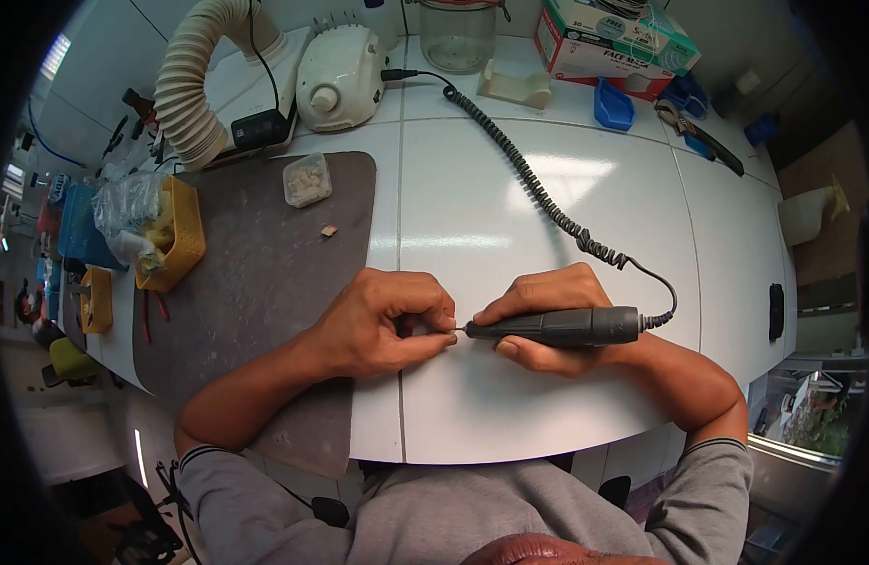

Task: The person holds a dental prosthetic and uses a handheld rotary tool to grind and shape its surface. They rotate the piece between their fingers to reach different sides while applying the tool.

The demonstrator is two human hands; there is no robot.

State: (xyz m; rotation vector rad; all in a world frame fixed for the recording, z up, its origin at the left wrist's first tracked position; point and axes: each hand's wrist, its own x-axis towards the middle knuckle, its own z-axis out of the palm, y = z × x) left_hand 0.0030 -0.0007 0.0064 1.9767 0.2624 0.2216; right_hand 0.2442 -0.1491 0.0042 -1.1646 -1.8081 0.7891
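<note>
My right hand (547, 294) is wrapped round a black rotary handpiece (571, 327) lying level, its nose pointing left. A thin metal bit (460, 329) sticks out of the nose. My left hand (383, 322) is closed in a pinch, thumb and index fingertips right at the end of that bit. Whether the fingertips grip the bit itself or some tiny piece cannot be made out. From the back of the handpiece a coiled black cord (519, 169) runs up to a white control box (340, 80).
On the grey mat (265, 273) are a small clear tub (306, 180) of pale pieces and one loose pale piece (329, 231). A yellow basket (178, 235) stands left, near a ribbed hose (185, 104). Mask boxes (604, 47), a blue tray (613, 105) and pliers (708, 141) lie back right.
</note>
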